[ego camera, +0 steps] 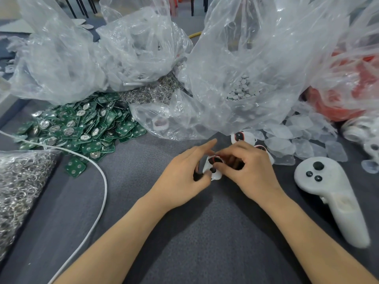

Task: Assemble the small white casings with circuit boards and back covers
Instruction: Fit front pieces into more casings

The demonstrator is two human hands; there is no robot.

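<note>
White and small, the casing (214,173) sits between both hands, just above the grey table cover (184,232) near the middle of the view. Its face carries black marks and a red rim. The left hand (182,173) holds it from the left, with the thumb curled against its lower edge, the forefinger stuck out straight and the other fingers bent. The right hand (248,169) pinches its upper part between thumb and forefinger. Whether a board is inside it I cannot tell.

Green circuit boards (82,128) lie heaped well to the left, many bearing a round metal disc. Clear plastic covers (303,140) lie scattered just beyond the right hand, and a second casing (242,137) lies at their near edge. A white controller (328,193) lies to the right. A white cable (102,181) curves on the left beside a heap of metal rings (18,191). Crumpled clear bags (133,48) stand behind.
</note>
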